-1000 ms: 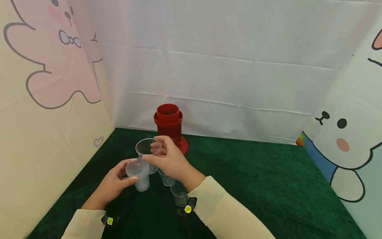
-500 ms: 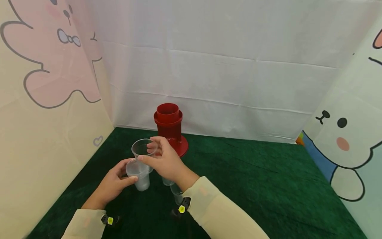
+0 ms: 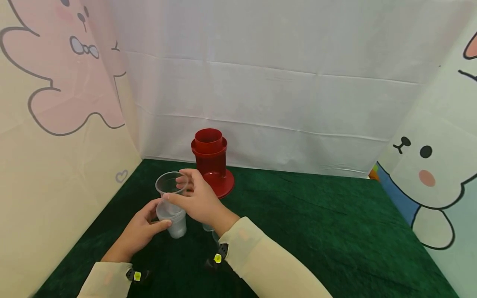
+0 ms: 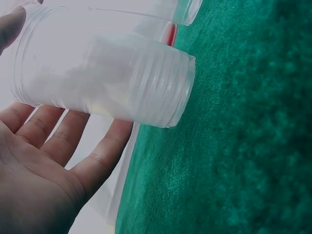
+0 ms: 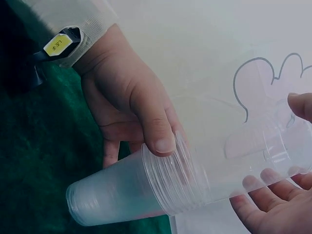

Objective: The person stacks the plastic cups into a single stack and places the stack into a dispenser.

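Clear plastic cups, one stack point(image 3: 177, 227) of them, were pinched near the rim by the left hand point(image 3: 143, 225). One loose cup point(image 3: 167, 184) was held by the right hand point(image 3: 198, 203), its bottom inside the stack. It was probably best kept straight and squeezed softly, so thin sides were not bent. The stacked cups could not be counted. Beyond, at least two half-hidden cups point(image 3: 207, 227) were seen, then one red tower point(image 3: 210, 164).
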### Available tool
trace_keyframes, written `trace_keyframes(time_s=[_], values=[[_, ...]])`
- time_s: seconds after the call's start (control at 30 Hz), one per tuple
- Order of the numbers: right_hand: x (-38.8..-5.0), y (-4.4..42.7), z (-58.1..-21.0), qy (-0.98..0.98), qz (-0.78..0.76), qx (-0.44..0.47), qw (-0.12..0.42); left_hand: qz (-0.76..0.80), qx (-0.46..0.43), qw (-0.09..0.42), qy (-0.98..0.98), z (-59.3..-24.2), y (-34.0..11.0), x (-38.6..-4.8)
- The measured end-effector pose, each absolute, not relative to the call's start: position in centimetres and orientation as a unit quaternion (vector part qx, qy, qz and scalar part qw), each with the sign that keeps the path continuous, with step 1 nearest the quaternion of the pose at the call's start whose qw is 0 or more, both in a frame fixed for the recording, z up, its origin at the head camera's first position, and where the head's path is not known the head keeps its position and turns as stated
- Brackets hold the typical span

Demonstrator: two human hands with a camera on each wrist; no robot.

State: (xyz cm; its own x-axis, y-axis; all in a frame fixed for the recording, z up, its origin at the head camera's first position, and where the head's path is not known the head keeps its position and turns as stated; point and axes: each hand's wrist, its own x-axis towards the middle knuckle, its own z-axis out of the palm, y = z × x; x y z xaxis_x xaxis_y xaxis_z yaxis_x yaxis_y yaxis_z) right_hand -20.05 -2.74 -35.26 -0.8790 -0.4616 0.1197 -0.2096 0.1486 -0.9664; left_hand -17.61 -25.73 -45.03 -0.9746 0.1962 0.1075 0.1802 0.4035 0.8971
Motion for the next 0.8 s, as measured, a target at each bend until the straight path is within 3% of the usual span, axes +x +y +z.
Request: trace_keyframes(time_s=[0.8], values=[[-20.4,-3.5,-36.4,0.808,-0.531,-0.223,0.121,0.529,0.12,0.002,0.84,-45.1,-25.7,-17.7]])
